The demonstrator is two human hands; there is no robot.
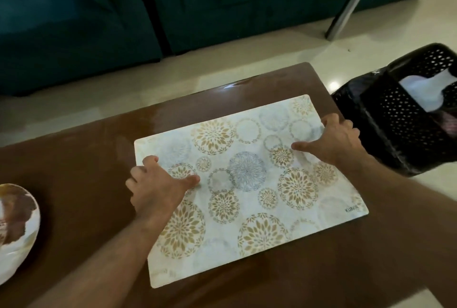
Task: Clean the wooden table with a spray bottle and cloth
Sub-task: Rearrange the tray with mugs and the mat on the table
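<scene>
Hands, left (154, 187) and right (333, 142), grip placemat (247, 184) edges, fingers curled; plate (17, 228) cut off.

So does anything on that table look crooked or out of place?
Yes: the white rectangular floral-patterned placemat lies askew to the edges of the glossy brown wooden table. Both hands grip it, left hand and right hand.

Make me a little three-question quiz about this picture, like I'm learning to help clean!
1. True or false: both hands touch the placemat.
2. What stands on the floor right of the wooden table? A) black basket B) red bucket C) chair
3. What sits at the table's left edge?

Key:
1. True: the left hand grips its left edge, the right hand its far right edge.
2. A, the black perforated basket.
3. A brown-and-white plate.
</scene>
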